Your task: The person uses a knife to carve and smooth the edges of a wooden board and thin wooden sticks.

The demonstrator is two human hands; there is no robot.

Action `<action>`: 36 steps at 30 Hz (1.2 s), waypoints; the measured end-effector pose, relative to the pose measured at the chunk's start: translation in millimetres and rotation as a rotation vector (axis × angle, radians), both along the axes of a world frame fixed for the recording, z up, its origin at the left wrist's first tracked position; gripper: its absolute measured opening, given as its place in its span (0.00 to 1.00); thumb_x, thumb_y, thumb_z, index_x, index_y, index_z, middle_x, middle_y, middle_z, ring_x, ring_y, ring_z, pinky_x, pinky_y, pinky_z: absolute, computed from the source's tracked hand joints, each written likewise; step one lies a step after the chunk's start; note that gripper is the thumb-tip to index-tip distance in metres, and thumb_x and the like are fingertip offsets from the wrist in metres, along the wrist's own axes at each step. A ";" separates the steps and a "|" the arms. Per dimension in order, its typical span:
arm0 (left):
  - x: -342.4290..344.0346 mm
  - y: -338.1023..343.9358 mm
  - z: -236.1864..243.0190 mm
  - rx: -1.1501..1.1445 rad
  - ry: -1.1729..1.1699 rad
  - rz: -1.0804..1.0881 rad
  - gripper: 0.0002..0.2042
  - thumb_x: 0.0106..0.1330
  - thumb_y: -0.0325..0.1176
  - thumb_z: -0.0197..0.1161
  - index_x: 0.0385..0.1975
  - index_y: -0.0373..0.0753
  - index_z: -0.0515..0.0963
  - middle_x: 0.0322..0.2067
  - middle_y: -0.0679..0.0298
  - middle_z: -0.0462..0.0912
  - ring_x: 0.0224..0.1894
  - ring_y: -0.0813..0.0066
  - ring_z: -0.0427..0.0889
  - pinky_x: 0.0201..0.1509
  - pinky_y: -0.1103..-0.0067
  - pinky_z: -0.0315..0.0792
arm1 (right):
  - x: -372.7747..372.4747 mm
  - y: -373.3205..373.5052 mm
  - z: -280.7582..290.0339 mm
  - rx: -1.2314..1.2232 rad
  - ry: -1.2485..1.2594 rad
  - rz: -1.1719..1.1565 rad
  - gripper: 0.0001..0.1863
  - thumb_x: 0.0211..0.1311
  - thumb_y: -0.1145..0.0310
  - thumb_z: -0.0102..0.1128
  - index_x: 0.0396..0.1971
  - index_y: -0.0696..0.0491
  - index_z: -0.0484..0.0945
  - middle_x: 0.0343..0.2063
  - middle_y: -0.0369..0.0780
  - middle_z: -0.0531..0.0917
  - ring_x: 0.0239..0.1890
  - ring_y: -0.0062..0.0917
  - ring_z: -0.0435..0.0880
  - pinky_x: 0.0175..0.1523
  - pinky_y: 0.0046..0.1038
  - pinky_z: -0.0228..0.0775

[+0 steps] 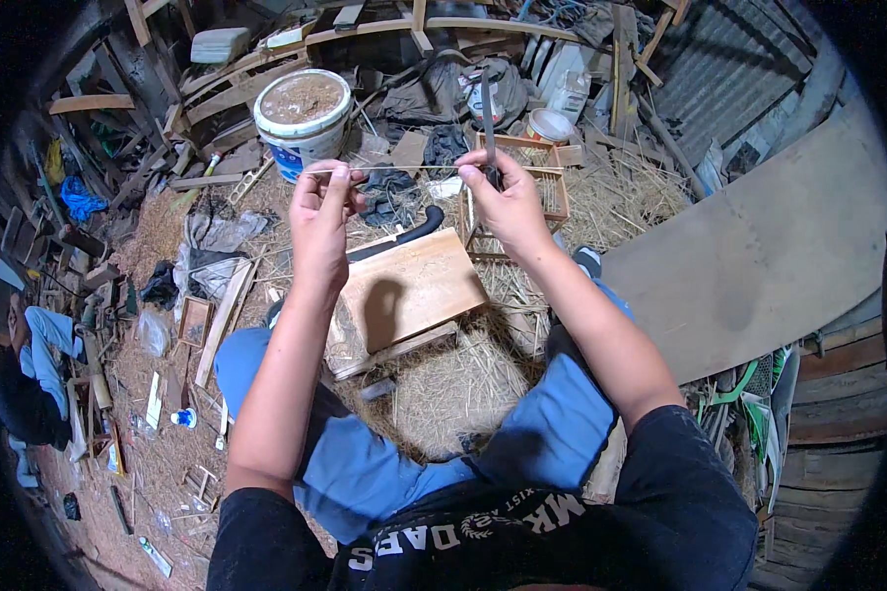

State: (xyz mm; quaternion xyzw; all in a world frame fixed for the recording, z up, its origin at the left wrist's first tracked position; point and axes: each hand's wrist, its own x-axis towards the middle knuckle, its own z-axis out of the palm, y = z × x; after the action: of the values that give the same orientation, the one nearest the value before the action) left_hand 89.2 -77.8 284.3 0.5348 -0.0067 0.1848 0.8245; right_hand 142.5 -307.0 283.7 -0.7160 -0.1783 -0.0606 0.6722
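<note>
A thin pale strip (404, 167), seemingly of wood or bamboo, stretches level between my hands. My left hand (320, 217) pinches its left end between thumb and fingers. Thumb and fingers of my right hand (511, 209) close on its other side, and the same hand grips a knife (488, 113) whose blade points up and away. Below the strip stands a low wooden block (419, 291) between my legs. On its far edge lies a tool with a curved black handle (422, 227). A small slatted wooden frame (554, 202) sits just beyond my right hand.
A white bucket (301, 103) filled with shavings stands at the far left. A large board (749, 246) slopes along the right. Straw and shavings (463, 394) cover the ground. Wood scraps (227, 315) lie at left, where another person's leg (47, 345) shows.
</note>
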 end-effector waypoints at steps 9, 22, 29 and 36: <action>-9.1 16.4 -17.2 0.063 0.074 0.026 0.08 0.73 0.36 0.60 0.45 0.40 0.75 0.38 0.65 0.82 0.31 0.82 0.75 0.40 0.80 0.74 | -1.0 -10.7 -12.9 -0.081 0.005 -0.034 0.07 0.68 0.69 0.62 0.42 0.54 0.81 0.34 0.30 0.81 0.36 0.11 0.75 0.45 0.18 0.69; -53.1 59.3 -99.8 0.085 0.348 0.133 0.06 0.73 0.35 0.59 0.43 0.40 0.75 0.38 0.66 0.84 0.27 0.85 0.76 0.33 0.83 0.74 | -4.8 -76.4 -41.1 0.020 0.213 -0.231 0.14 0.69 0.69 0.61 0.53 0.49 0.74 0.21 0.25 0.73 0.17 0.06 0.62 0.21 0.16 0.47; -100.8 72.9 -189.9 -0.183 0.733 0.121 0.05 0.73 0.31 0.57 0.44 0.39 0.74 0.41 0.62 0.83 0.28 0.81 0.75 0.29 0.82 0.74 | -16.2 -96.2 -68.1 -0.099 0.355 -0.270 0.14 0.69 0.68 0.62 0.51 0.51 0.73 0.15 0.26 0.67 0.12 0.09 0.60 0.16 0.19 0.48; -131.4 54.2 -243.0 -0.105 0.942 0.049 0.04 0.72 0.30 0.57 0.42 0.41 0.75 0.32 0.66 0.81 0.25 0.82 0.74 0.26 0.83 0.73 | -24.5 -107.4 -142.6 -0.492 0.365 -0.149 0.20 0.69 0.66 0.60 0.57 0.54 0.71 0.25 0.31 0.74 0.22 0.13 0.68 0.26 0.19 0.60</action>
State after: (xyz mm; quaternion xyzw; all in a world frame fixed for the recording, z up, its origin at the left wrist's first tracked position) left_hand -42.2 -23.6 41.2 0.5180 0.3899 -0.0585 0.7591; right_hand 118.0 -414.4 141.1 -0.8674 -0.0112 0.0646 0.4932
